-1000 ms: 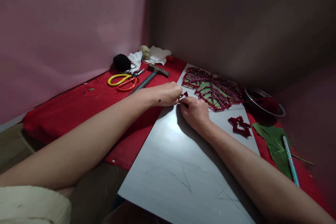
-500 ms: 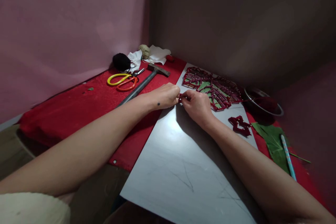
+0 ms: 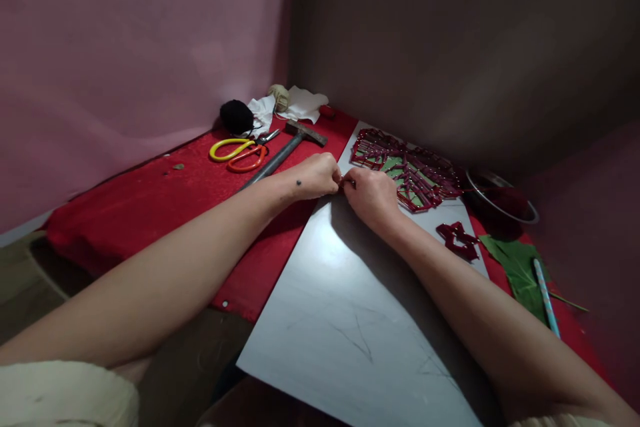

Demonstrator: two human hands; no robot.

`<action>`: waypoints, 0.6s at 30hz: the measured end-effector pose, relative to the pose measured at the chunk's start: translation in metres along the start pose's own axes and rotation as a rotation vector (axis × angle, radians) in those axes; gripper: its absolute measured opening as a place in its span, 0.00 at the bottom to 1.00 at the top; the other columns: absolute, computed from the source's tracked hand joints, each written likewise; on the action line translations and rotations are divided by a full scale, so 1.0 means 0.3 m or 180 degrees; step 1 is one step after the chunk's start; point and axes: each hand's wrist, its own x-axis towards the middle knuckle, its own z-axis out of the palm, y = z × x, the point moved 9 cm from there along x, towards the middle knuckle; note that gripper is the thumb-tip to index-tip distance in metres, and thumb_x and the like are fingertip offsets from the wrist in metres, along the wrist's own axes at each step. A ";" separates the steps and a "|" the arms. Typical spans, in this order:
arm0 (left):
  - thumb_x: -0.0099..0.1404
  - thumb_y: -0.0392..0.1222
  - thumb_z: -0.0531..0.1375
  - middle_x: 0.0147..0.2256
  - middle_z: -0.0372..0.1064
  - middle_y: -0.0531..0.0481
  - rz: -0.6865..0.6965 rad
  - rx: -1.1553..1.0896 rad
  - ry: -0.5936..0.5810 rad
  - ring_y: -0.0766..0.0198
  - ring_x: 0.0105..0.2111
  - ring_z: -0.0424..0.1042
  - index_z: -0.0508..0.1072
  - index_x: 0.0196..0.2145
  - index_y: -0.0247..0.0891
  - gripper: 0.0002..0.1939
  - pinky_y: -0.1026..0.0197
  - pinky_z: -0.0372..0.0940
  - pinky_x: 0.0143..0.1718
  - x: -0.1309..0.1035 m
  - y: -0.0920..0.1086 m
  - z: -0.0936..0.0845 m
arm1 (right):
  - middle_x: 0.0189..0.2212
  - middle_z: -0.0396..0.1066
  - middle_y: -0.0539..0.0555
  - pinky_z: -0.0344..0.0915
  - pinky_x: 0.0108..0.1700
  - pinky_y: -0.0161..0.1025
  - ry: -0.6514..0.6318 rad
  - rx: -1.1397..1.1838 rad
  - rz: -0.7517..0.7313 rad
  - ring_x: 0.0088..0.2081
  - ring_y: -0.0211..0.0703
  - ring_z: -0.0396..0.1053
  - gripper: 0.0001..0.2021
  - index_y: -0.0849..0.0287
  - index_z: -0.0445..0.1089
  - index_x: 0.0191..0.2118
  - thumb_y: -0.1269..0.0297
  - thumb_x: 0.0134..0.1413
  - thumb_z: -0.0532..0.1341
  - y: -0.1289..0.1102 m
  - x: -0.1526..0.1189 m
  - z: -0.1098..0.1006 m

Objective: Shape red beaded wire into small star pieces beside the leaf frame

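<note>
My left hand [image 3: 317, 177] is closed in a pinch at the left edge of the white board [image 3: 305, 327]. Almost touching it, my right hand [image 3: 374, 197] is closed too, its thumb and fingertips pressed together. A bit of dark red yarn [image 3: 341, 183] shows between the fingertips; most of it is hidden by the fingers. Right of and behind my right hand lies a leaf shape of dark red yarn wound on nails [image 3: 425, 177], with green showing inside. Nearer the right edge sits a small red yarn star [image 3: 457, 240]. Faint pencil lines mark the board's near part.
On the red cloth [image 3: 165, 207] at left lie a hammer [image 3: 280, 160], yellow-and-orange scissors [image 3: 245, 155], black yarn [image 3: 237, 117] and a beige yarn ball [image 3: 280, 97]. At right are a metal bowl [image 3: 530, 217] with red yarn, a green leaf [image 3: 523, 273] and a light blue pen [image 3: 546, 297].
Both hands stay together at the board's left edge, with small finger movements. Less red shows between them now. The view has shifted slightly.
</note>
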 end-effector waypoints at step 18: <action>0.52 0.31 0.56 0.14 0.60 0.56 -0.0252 -0.0795 -0.0168 0.72 0.14 0.62 0.73 0.30 0.34 0.08 0.70 0.53 0.16 -0.003 -0.029 0.025 | 0.30 0.72 0.53 0.58 0.31 0.34 0.0456 0.0859 -0.0369 0.31 0.38 0.67 0.14 0.57 0.76 0.36 0.66 0.56 0.51 0.009 -0.108 0.010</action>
